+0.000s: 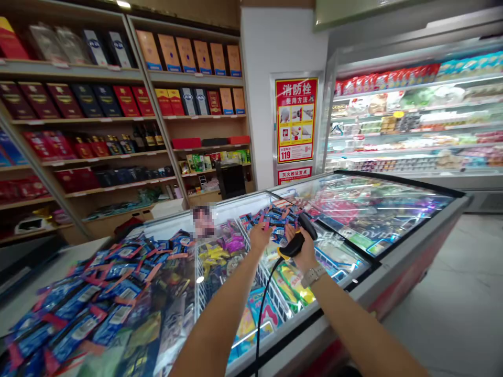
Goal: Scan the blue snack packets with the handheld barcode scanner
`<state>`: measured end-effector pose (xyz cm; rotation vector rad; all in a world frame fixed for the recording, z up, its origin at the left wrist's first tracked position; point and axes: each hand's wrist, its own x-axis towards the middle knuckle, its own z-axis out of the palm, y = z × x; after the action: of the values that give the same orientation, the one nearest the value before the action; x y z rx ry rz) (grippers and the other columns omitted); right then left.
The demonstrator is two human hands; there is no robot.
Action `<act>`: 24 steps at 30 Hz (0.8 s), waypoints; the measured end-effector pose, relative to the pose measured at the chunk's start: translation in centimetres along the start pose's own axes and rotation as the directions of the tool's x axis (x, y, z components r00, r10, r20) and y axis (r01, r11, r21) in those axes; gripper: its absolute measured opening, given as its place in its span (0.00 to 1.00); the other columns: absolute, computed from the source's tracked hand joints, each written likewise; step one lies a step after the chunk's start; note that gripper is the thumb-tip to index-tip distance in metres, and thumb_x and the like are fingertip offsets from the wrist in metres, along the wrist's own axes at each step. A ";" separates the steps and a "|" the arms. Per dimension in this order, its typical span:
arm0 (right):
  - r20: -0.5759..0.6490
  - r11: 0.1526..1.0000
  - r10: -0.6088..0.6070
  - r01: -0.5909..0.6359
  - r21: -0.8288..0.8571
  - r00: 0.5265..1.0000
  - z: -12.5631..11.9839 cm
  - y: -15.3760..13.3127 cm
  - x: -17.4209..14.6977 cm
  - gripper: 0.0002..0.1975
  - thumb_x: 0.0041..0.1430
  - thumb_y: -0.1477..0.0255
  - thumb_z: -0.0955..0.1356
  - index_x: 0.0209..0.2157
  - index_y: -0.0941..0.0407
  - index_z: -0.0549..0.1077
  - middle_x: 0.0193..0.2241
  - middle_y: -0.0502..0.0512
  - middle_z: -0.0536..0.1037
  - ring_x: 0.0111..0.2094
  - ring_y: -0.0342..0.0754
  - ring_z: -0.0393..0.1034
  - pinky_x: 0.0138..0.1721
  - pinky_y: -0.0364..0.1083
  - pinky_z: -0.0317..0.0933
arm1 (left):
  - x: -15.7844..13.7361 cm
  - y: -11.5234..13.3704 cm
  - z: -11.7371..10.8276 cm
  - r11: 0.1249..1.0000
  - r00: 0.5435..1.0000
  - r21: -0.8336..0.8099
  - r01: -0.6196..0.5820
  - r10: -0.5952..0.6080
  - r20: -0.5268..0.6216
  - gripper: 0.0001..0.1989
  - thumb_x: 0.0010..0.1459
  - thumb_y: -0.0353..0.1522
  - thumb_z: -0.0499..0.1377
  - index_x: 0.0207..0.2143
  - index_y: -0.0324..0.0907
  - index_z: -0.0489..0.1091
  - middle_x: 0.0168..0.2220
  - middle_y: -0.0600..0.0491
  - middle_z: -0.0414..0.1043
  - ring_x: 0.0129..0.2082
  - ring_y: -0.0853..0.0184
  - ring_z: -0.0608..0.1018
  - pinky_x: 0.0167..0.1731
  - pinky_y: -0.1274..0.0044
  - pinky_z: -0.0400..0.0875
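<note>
My right hand [307,257], with a watch on its wrist, grips a black and yellow barcode scanner [294,244]. A black cable [262,306] hangs from the scanner toward me. My left hand [260,238] is at the near edge of a pile of blue and pink packets [277,215] in the freezer, its fingers closed on a packet whose pink end shows beside them. Most of that packet is hidden. To the left, many more blue and pink packets [118,277] lie heaped on the freezer's glass top.
Wire baskets [199,280] divide the chest freezer [387,280], with yellow, purple and green packages inside. Its far half is under a glass lid [377,201]. Shelves of boxed bottles [98,99] stand behind, and a lit open cooler [416,123] at the right.
</note>
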<state>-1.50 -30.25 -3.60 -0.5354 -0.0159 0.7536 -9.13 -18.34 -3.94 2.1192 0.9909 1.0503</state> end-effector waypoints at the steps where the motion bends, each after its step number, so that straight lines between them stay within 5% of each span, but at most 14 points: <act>1: -0.013 1.000 -0.011 0.011 -0.007 1.000 -0.3 -0.1 0.5 0.06 0.60 0.72 0.64 0.30 0.55 0.70 0.33 0.54 0.81 0.43 0.44 0.77 0.44 0.41 0.71 | 0.2 0.3 0.4 0.998 1.000 0.069 -0.005 0.005 -0.005 0.10 0.53 0.37 0.65 0.33 0.40 0.75 0.34 0.46 0.77 0.38 0.57 0.78 0.42 0.70 0.70; 7: -0.168 0.998 0.025 -0.034 -0.049 0.985 -1.7 0.8 2.6 0.05 0.58 0.74 0.65 0.29 0.55 0.71 0.29 0.51 0.81 0.37 0.42 0.78 0.42 0.39 0.71 | 0.2 0.9 1.1 0.975 0.997 0.221 -0.030 0.046 -0.068 0.19 0.52 0.38 0.67 0.45 0.41 0.73 0.43 0.45 0.74 0.45 0.56 0.75 0.46 0.68 0.67; 14: -0.066 0.996 -0.063 0.059 -0.063 0.996 -2.0 0.3 1.7 0.01 0.52 0.72 0.69 0.29 0.54 0.72 0.30 0.50 0.82 0.38 0.42 0.78 0.41 0.39 0.72 | 0.0 0.8 -0.1 0.987 0.999 -0.153 0.045 -0.040 0.034 0.14 0.53 0.36 0.65 0.41 0.42 0.74 0.38 0.47 0.78 0.35 0.60 0.78 0.39 0.71 0.71; 18: -0.034 0.991 -0.134 0.134 -0.018 0.990 0.1 1.3 -0.6 0.02 0.51 0.74 0.69 0.29 0.54 0.72 0.31 0.51 0.82 0.40 0.44 0.78 0.42 0.41 0.72 | -0.2 -0.4 -4.3 0.959 0.999 -0.280 0.052 -0.054 0.003 0.16 0.52 0.34 0.64 0.44 0.41 0.74 0.38 0.47 0.79 0.35 0.61 0.79 0.39 0.71 0.72; 24: 0.132 0.986 0.150 -0.139 -0.087 0.980 5.1 8.4 -5.0 0.02 0.50 0.74 0.69 0.27 0.55 0.71 0.30 0.52 0.82 0.38 0.46 0.79 0.42 0.42 0.73 | -2.7 -5.5 -15.4 0.996 0.985 -0.084 0.026 -0.040 -0.165 0.15 0.55 0.33 0.61 0.46 0.41 0.73 0.44 0.44 0.78 0.40 0.59 0.79 0.43 0.68 0.72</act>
<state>-11.67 -26.14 -2.25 -0.5617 -0.1364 0.9346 -25.14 -14.93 -0.98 1.9677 1.0386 1.2467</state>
